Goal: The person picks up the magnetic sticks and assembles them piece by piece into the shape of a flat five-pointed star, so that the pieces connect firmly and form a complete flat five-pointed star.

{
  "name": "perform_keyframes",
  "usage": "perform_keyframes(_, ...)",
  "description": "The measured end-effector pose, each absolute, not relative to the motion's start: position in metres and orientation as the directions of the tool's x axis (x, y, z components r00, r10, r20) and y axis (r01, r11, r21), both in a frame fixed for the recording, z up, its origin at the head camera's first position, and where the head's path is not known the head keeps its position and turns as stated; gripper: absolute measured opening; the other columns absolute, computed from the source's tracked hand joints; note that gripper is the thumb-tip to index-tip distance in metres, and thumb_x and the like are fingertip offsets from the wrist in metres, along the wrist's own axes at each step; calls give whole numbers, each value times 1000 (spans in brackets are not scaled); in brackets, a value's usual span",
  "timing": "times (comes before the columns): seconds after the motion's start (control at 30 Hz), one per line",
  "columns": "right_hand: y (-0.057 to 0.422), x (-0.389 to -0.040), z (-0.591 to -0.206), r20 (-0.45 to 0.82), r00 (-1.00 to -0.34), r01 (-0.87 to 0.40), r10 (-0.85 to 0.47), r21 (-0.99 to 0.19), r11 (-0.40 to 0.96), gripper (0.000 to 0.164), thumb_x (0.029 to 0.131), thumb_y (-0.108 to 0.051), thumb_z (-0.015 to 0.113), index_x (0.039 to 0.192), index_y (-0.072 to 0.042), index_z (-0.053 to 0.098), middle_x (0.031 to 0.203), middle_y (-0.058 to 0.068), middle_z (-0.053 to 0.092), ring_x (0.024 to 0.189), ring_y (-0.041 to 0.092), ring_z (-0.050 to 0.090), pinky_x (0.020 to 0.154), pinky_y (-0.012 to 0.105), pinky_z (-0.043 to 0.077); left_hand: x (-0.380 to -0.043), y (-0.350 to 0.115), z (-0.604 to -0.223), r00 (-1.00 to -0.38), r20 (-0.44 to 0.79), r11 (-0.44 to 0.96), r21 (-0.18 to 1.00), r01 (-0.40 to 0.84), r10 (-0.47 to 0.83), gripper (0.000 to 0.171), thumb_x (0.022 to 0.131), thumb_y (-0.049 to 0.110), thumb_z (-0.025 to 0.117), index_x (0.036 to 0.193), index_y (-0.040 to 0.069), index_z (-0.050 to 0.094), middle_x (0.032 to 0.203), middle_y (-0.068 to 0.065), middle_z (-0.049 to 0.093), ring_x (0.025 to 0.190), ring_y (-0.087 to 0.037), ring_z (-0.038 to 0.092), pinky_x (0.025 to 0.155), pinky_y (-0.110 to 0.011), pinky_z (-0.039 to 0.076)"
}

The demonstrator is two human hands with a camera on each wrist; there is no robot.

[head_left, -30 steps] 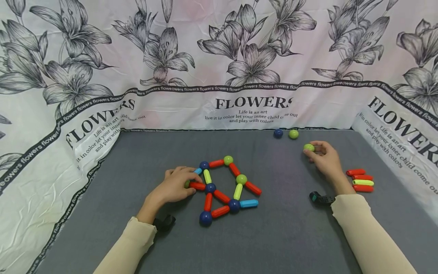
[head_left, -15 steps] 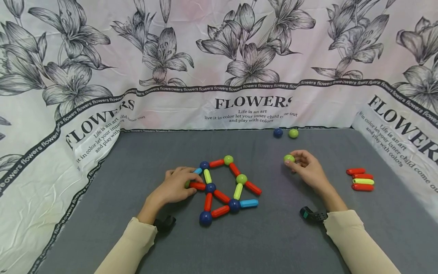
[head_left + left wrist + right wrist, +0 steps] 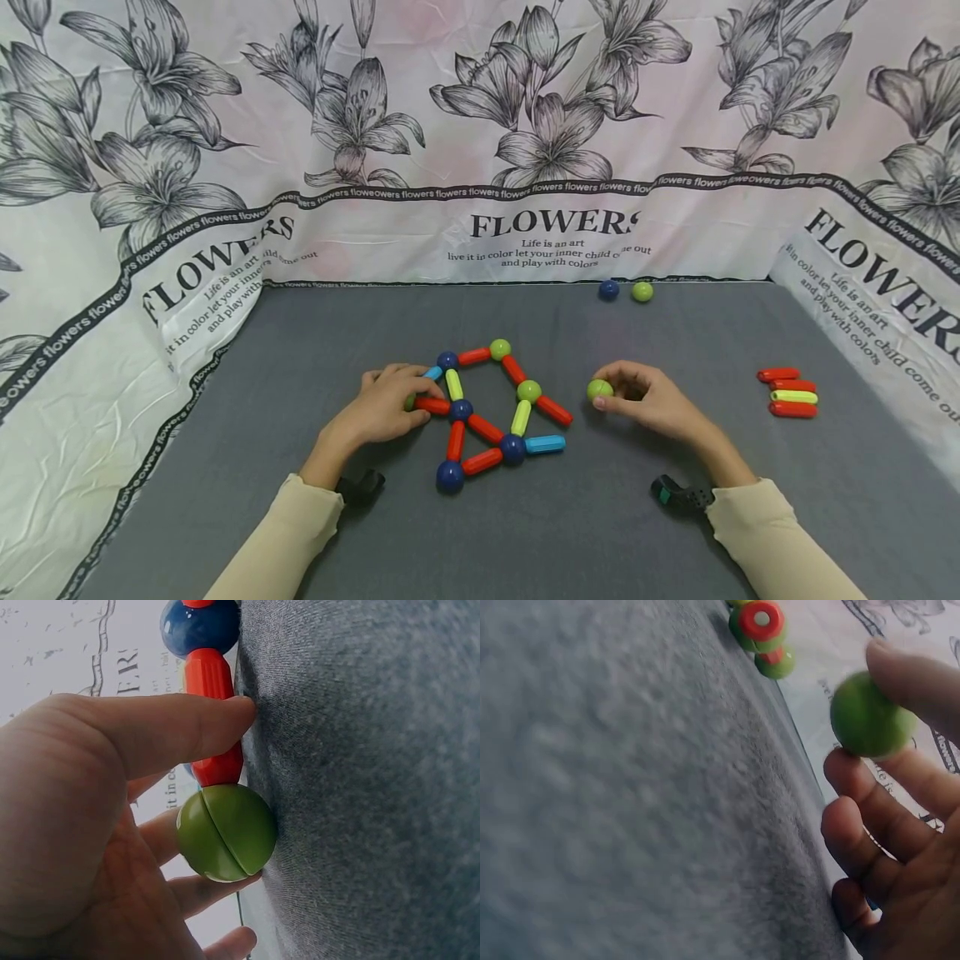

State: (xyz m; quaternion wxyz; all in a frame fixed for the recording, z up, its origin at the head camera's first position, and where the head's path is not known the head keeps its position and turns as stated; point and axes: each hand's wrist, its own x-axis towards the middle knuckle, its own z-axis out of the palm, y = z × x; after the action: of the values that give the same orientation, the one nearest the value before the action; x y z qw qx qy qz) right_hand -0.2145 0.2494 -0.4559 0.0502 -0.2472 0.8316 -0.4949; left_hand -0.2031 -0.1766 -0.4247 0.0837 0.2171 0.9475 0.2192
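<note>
A flat figure of coloured rods and balls lies on the grey cloth, with a blue ball [image 3: 461, 411] near its middle. At its left my left hand [image 3: 386, 406] pinches a red rod [image 3: 210, 675], the thumb across it; a green ball [image 3: 227, 833] sits on the rod's near end against the fingers. My right hand [image 3: 648, 400] pinches a loose green ball [image 3: 866, 716] between thumb and fingers, to the right of the figure. Closest to that ball are the free end of a red rod [image 3: 555, 411] and a light blue rod [image 3: 545, 444].
A blue ball [image 3: 608, 290] and another green ball [image 3: 642, 292] lie at the back edge of the cloth. Several rods, red ones and a yellow-green rod [image 3: 793, 397], are lined up at the right. A flower-printed sheet [image 3: 555, 233] stands behind.
My right hand has carried the green ball left and nearer to me, from close to the back edge toward the figure. My left hand stays in place.
</note>
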Motion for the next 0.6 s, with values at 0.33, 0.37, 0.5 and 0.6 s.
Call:
perform_keyframes(0.33,240,-207,-456,117,-764,-382,-634,-874,300,30,87,-9,80,115,-13,69,91,3,65,78,12,58,66,26,49,-203,-176,-425,-892,-70,813,449,372,447,21,94,20,71,110,33,72,153,-9,52,144,-37,39,108,-66,23)
perform_keyframes(0.37,239,-207,-456,104,-759,-375,-643,-876,302,30,86,-10,81,114,-14,69,91,3,65,79,13,57,67,26,50,-203,-176,-425,-892,-72,813,449,371,447,21,94,20,71,110,33,72,153,-9,52,144,-37,39,108,-66,23)
perform_keyframes(0.5,234,-205,-456,82,-750,-384,-656,-862,331,32,84,-15,85,111,-16,68,91,3,65,80,18,57,71,25,49,-203,-177,-425,-891,-75,814,447,372,448,20,95,20,71,111,33,72,154,-9,51,144,-37,39,109,-66,23)
perform_keyframes(0.6,230,-203,-455,89,-754,-420,-651,-827,374,33,82,-20,87,109,-19,67,90,0,65,79,20,56,70,25,47,-203,-177,-426,-888,-71,813,442,379,453,21,95,21,71,112,33,72,154,-9,51,144,-37,39,109,-66,23)
